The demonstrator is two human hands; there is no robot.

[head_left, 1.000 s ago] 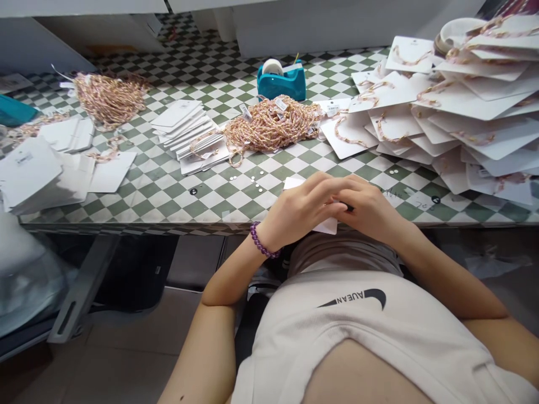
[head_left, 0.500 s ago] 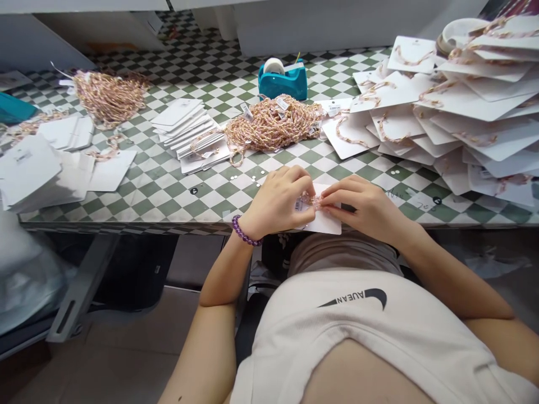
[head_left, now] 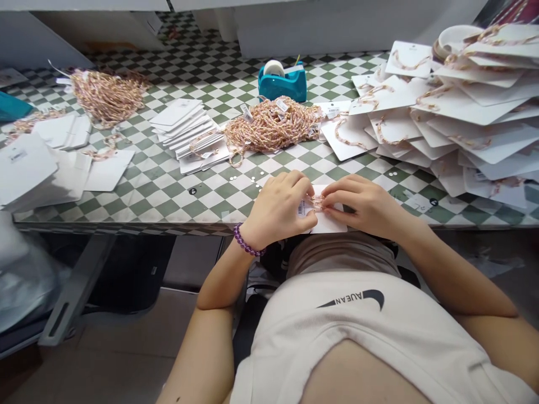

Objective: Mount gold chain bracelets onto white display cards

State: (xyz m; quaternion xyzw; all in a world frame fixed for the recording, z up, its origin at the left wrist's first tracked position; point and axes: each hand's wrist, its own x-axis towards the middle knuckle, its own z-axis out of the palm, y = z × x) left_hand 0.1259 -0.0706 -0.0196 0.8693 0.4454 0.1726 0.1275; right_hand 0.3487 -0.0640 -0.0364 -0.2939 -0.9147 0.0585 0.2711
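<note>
A white card [head_left: 330, 223] lies at the table's front edge, with a small pink-and-gold beaded bracelet [head_left: 316, 203] across it and a barcode label on its left part. Curled over the card's left side, my left hand [head_left: 280, 206] has its fingertips on the beads and its thumb lower down. From the right, my right hand [head_left: 364, 206] pinches the bracelet's other end against the card. The fingers partly hide the beads, so the exact grip is hard to see. A purple bead bracelet [head_left: 248, 240] circles my left wrist.
Beyond my hands lie a heap of beaded strands [head_left: 273, 126] and a teal tape dispenser [head_left: 282, 84]. Blank cards [head_left: 179, 112] are stacked left of the heap. Many carded bracelets [head_left: 458, 106] pile up at right. Another strand bundle [head_left: 107, 95] lies far left.
The card has shifted slightly right under my hands. My left thumb and index finger are a little farther apart, showing more of the beads. My right hand has barely moved.
</note>
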